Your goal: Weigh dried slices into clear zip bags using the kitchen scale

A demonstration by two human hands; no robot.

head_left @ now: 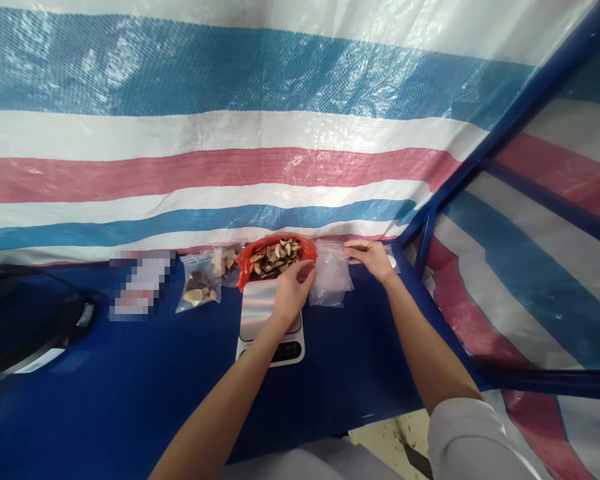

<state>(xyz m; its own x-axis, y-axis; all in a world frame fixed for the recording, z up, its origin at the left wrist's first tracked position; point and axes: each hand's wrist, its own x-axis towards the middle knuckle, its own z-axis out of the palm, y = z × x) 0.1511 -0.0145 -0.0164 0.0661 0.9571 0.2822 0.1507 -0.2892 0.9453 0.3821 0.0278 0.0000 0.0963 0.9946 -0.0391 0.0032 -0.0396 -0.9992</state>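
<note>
My left hand (294, 290) hovers over the back of a kitchen scale (260, 313), its fingers curled at the left edge of a clear plastic bag (333, 257). On the other side, the bent fingers and thumb of my right hand (373, 259) are at the right edge of this bag. Both hands appear closed on it, though the fingertips are small and partly hidden. More clear bags (327, 290) lie flat beneath. Behind the scale, an open red plastic bag (243, 263) holds dried brown-and-cream slices (275, 257). My left forearm covers part of the scale.
Left of the red bag are a clear bag of dried slices (200, 287) and another with pale pieces (225, 262). A blurred-out packet (137, 287) and a black object (35, 327) lie farther left on the blue table (155, 393). Striped sheeting (260, 133) and blue poles (450, 173) bound it.
</note>
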